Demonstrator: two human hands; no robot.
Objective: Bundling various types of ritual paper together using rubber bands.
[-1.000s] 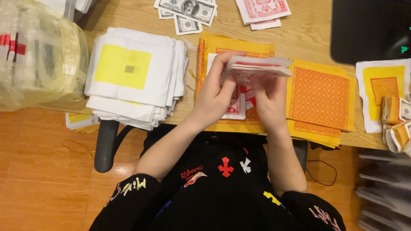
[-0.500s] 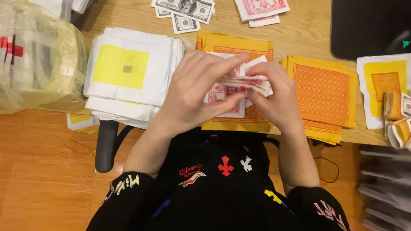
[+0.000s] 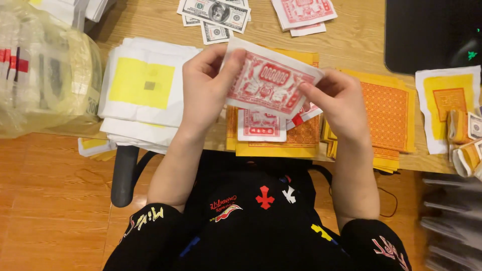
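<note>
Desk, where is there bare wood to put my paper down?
Bare desk shows between the grey banknotes and the black screen, below the red notes. Around both hands it is crowded: white-and-yellow stack, orange sheets.

A paper stack (image 3: 143,90) lies left of the held note (image 3: 271,83), banknotes (image 3: 213,15) behind it, on the table (image 3: 361,40).

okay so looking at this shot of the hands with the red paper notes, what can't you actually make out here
- Head view: how many red-printed notes are in the bundle; only the top sheet shows.
- Sheets on the orange paper stack: partly covered by the left hand and right hand.
- Clear plastic bag: contents blurred, cut by the left edge.
- Rolled bundles: cut by the right edge.
</note>
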